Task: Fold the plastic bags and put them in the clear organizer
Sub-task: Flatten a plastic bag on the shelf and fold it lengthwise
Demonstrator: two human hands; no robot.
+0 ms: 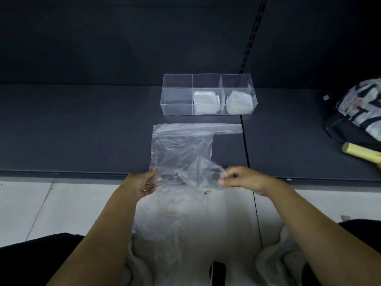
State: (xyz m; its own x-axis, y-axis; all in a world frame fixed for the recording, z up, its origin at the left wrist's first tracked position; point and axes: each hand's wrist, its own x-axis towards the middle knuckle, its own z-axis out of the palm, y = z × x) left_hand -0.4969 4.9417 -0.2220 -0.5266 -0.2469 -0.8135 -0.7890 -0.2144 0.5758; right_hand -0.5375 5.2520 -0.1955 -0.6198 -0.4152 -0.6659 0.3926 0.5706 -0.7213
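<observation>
A clear plastic bag (181, 145) lies spread on the dark shelf, one handle strip reaching right along its far edge. My left hand (142, 184) pinches the bag's near left corner. My right hand (239, 180) pinches the near right part, which is lifted and crumpled. Behind the bag stands the clear organizer (177, 96) with divided compartments. A folded white bag (206, 103) fills a front middle compartment and another folded bag (239, 103) sits in the right one. The left compartments hold nothing. More loose clear bags (165, 230) lie on my lap below the shelf edge.
A dark bag with a patterned plastic cover (358, 116) rests at the shelf's right end. A yellow roll (360, 154) lies in front of it. The shelf's front edge (82, 174) runs across, with pale floor tiles (41, 203) below. A dark back panel rises behind the organizer.
</observation>
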